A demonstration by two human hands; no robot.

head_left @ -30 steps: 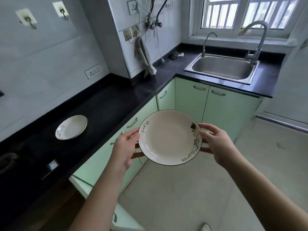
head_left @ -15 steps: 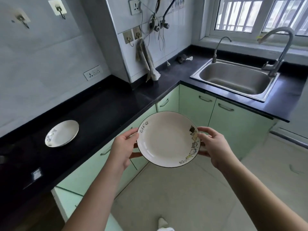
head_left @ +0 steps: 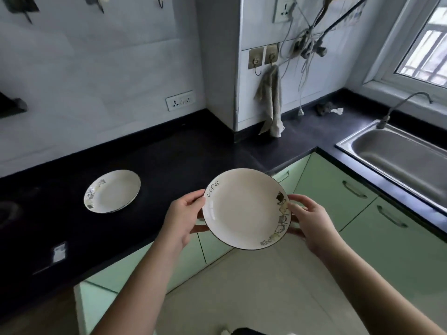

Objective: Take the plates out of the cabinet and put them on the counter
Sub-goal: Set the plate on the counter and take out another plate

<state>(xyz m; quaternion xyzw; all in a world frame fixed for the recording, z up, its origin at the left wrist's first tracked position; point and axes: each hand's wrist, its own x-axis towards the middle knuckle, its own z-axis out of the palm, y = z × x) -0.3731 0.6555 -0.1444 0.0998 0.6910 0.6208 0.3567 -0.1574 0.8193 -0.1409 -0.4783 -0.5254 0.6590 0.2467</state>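
I hold a white plate (head_left: 244, 209) with a dark rim, the word "Life" and small drawings along its edge. My left hand (head_left: 183, 218) grips its left edge and my right hand (head_left: 307, 218) grips its right edge. The plate hangs level over the front edge of the black counter (head_left: 169, 165), near the inner corner. A second matching plate (head_left: 112, 191) lies flat on the counter to the left, apart from my hands. An open pale green cabinet door (head_left: 92, 303) shows at the lower left; the cabinet's inside is hidden.
A steel sink (head_left: 396, 155) with a faucet (head_left: 406, 102) sits in the counter at the right. A grey cloth (head_left: 271, 102) hangs from wall hooks at the corner. Cables dangle above it. A stove edge (head_left: 9, 211) lies at the far left. Green cabinet fronts (head_left: 338, 197) line below.
I have stepped closer to the counter and turned left. The held plate has moved from over the floor to the counter's edge, nearer the plate lying there. Both hands keep their grip.
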